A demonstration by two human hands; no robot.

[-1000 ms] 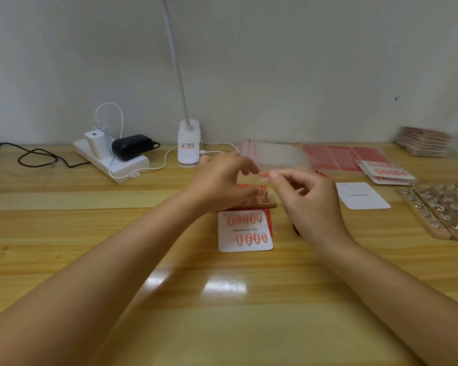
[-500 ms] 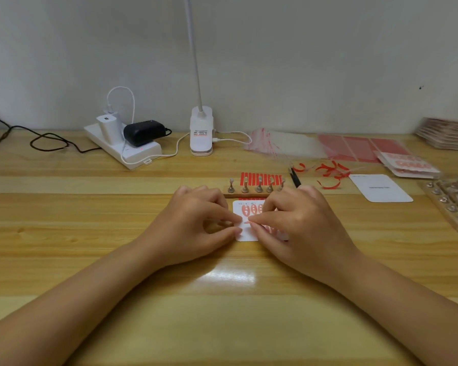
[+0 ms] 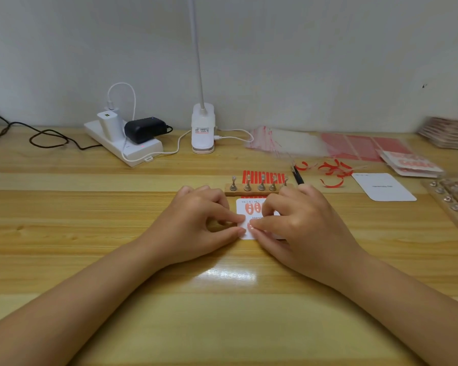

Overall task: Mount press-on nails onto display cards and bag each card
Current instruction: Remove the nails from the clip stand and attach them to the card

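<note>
Two hands meet at the middle of a pale wooden table (image 3: 117,233) with a glossy, striped grain that throws back a patch of light near the person. The left hand (image 3: 196,223) has its fingers curled, thumb and forefinger tips pressing the left edge of a small white card (image 3: 242,207) that lies flat on the wood. The right hand (image 3: 302,228), fingers bent, covers most of the card and pinches a pink nail (image 3: 250,226) at its lower left corner. Two more nails (image 3: 253,208) sit in the card's top row. Just beyond the card stands a wooden strip of small pegs (image 3: 251,187), with a red striped sheet (image 3: 262,176) behind it and black tweezers (image 3: 298,175) to its right. Red curls of backing (image 3: 333,170), a blank card (image 3: 384,187) and clear bags (image 3: 288,141) lie farther right. Against the plain grey-white wall (image 3: 302,62) at the far edge sit a white power strip (image 3: 127,146) with chargers and a clip lamp (image 3: 202,128).
</note>
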